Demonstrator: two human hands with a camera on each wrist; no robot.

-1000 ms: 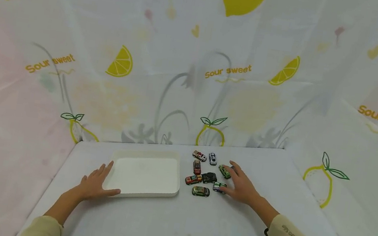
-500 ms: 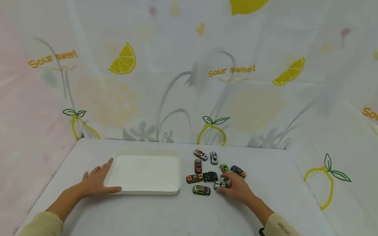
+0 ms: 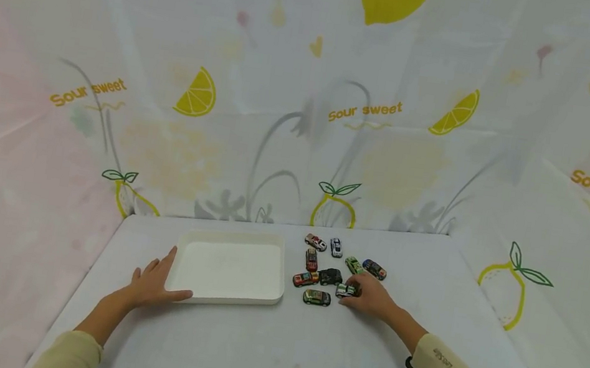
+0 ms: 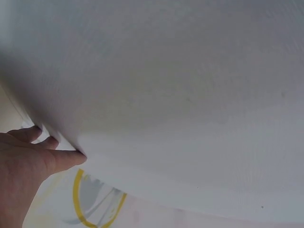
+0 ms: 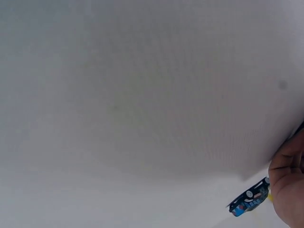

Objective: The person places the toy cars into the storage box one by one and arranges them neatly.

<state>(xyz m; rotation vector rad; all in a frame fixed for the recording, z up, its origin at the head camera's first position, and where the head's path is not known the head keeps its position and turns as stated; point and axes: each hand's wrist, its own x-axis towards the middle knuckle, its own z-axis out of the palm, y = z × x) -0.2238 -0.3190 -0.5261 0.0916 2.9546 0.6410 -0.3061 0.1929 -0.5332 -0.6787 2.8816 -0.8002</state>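
Note:
In the head view, my right hand [image 3: 372, 298] pinches a small white and green toy car [image 3: 345, 290] at its right end, thumb on the near side. Its palm side shows at the right edge of the right wrist view, where the held car is mostly hidden. My left hand [image 3: 149, 285] rests with spread fingers against the left end of a shallow white tray [image 3: 229, 266], thumb along the front rim. The left wrist view shows that hand [image 4: 33, 161] with straight fingers. Just beyond the right hand lie a bright green toy car [image 3: 354, 264] and a dark blue one [image 3: 374, 269].
Left of the held car are a black toy car [image 3: 330, 276], an orange-red one [image 3: 305, 279] and an olive green one [image 3: 317, 298]. Farther back stand a red car [image 3: 311, 260] and two whitish ones. White cloth covers the table [image 3: 248, 353]; a lemon-print curtain [image 3: 256, 141] rises behind.
My right hand has drawn its spread fingers together onto the white and green toy car, uncovering the dark blue car behind. The left hand and tray stay in place; the head view shifted slightly.

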